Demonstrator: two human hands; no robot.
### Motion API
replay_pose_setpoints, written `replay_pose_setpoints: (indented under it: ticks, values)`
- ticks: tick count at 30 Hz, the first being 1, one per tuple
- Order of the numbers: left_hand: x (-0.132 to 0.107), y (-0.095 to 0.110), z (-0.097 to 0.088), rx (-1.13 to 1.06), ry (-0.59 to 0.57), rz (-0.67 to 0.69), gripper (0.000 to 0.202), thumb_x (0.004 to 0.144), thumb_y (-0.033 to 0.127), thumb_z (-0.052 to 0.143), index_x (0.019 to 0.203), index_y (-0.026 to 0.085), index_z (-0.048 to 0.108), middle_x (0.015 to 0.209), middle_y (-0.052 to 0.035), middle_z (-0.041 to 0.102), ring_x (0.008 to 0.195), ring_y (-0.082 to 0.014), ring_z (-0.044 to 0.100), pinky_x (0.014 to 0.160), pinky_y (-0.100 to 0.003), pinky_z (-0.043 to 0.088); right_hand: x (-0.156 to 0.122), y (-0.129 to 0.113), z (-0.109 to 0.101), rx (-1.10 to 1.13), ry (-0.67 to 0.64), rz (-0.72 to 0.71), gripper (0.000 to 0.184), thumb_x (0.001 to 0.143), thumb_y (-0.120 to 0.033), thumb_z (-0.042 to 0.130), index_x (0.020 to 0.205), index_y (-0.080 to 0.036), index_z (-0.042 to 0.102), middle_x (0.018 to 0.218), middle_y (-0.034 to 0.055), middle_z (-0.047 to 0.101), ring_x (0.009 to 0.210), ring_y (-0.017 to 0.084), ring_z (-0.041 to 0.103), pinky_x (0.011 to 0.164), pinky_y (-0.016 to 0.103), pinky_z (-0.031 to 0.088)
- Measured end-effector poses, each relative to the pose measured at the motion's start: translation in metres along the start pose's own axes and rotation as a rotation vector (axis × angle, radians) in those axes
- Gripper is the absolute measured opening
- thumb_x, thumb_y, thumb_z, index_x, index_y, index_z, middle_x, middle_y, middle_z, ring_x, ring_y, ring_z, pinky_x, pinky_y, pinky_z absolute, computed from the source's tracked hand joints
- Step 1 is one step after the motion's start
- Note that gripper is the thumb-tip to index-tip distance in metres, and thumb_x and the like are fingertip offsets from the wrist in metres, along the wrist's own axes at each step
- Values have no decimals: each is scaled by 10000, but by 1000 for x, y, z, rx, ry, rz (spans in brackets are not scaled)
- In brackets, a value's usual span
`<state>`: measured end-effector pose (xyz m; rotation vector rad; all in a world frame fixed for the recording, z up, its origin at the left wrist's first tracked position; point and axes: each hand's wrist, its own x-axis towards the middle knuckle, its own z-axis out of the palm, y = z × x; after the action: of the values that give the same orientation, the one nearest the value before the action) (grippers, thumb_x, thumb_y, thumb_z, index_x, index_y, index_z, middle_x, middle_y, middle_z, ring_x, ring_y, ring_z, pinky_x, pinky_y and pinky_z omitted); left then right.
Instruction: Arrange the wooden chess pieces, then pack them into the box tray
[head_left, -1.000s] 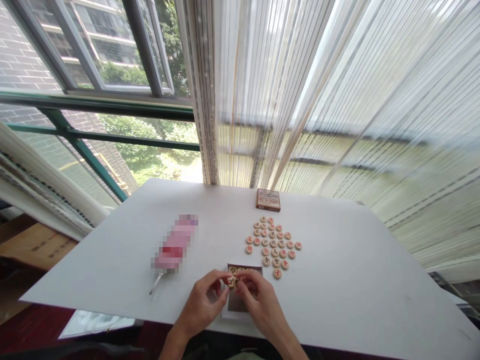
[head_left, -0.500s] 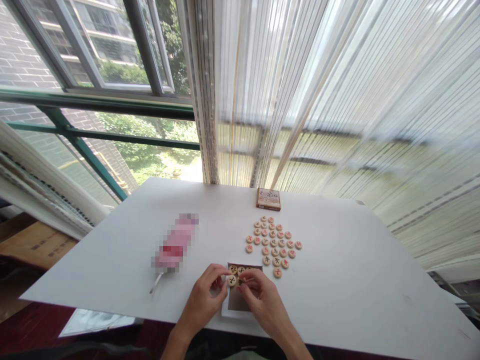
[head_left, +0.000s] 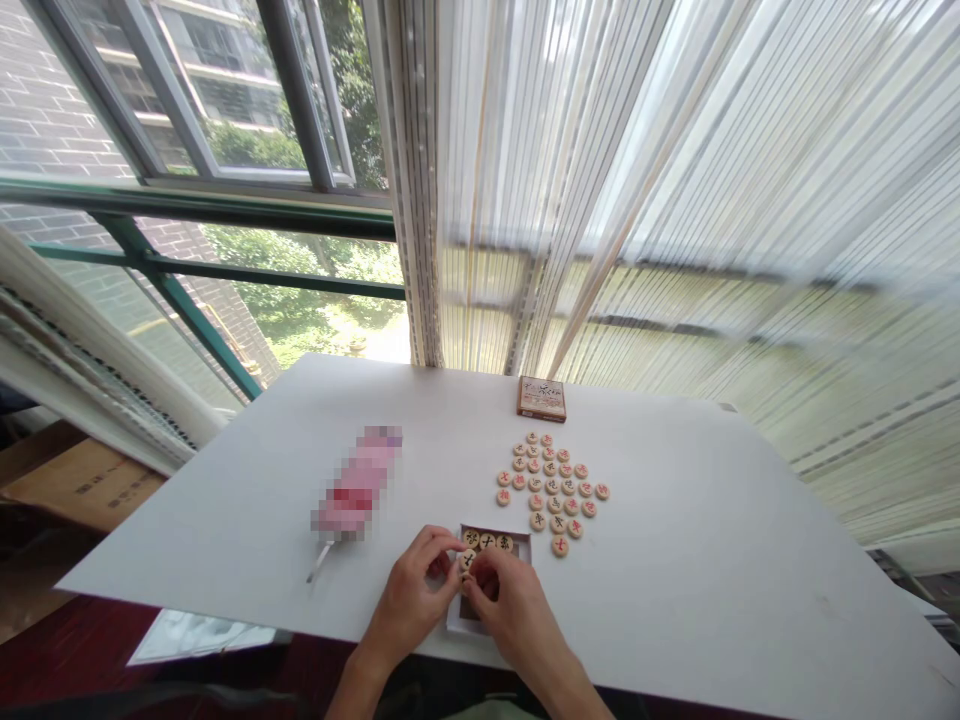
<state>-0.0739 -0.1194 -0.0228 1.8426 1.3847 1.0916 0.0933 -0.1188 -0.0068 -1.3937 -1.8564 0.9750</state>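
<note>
A small open box tray (head_left: 521, 541) lies at the near edge of the white table (head_left: 712, 560). Three round wooden chess pieces (head_left: 487, 541) sit in a row along its far side. My left hand (head_left: 416, 600) and my right hand (head_left: 504, 600) meet over the tray, fingers curled and pinching a wooden piece (head_left: 466, 561) marked in black. Beyond the tray lie several loose wooden pieces (head_left: 551, 485) with red or black characters.
A small printed box lid (head_left: 541, 398) rests at the table's far edge by the striped curtain (head_left: 675, 200). A pink blurred object (head_left: 356, 485) with a thin metal end lies to the left. A window (head_left: 187, 150) fills the upper left.
A third piece now lies in the tray's far row. Both hands stay over the tray, drawn slightly nearer, pinching another piece. The view has shifted a little.
</note>
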Motion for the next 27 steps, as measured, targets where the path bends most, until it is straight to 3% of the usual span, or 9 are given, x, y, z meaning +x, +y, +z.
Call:
replay_pose_setpoints:
  ticks: [7, 13, 19, 27]
  values:
    - [0, -2, 1, 2, -2, 0, 154, 882, 168, 531, 980, 227, 633, 994, -35, 597, 707, -134, 606, 681, -266, 516, -1, 1, 2, -152, 36, -26, 92, 795, -117, 643, 750, -191, 610, 714, 3, 636, 665, 160, 576, 607, 235, 392]
    - [0, -1, 0, -6, -4, -5, 147, 886, 176, 532, 981, 225, 633, 1005, -40, 596, 710, -136, 610, 695, -272, 526, -6, -2, -1, -113, -9, -54, 93, 830, -114, 597, 832, -204, 624, 755, 2, 625, 679, 158, 581, 629, 236, 419]
    - [0, -2, 0, 3, -6, -6, 145, 891, 183, 533, 996, 218, 627, 1016, -51, 594, 714, -136, 609, 704, -279, 530, -8, -1, -3, -67, -75, -98, 254, 719, 3, 621, 861, -208, 615, 864, -2, 611, 736, 145, 575, 646, 216, 418]
    - [0, 0, -1, 9, 10, 3, 147, 886, 191, 534, 987, 216, 637, 1003, -55, 614, 700, -139, 610, 692, -278, 540, -6, 4, 1, -98, -37, -116, 181, 755, -18, 610, 772, -195, 574, 786, -16, 583, 681, 133, 546, 620, 217, 394]
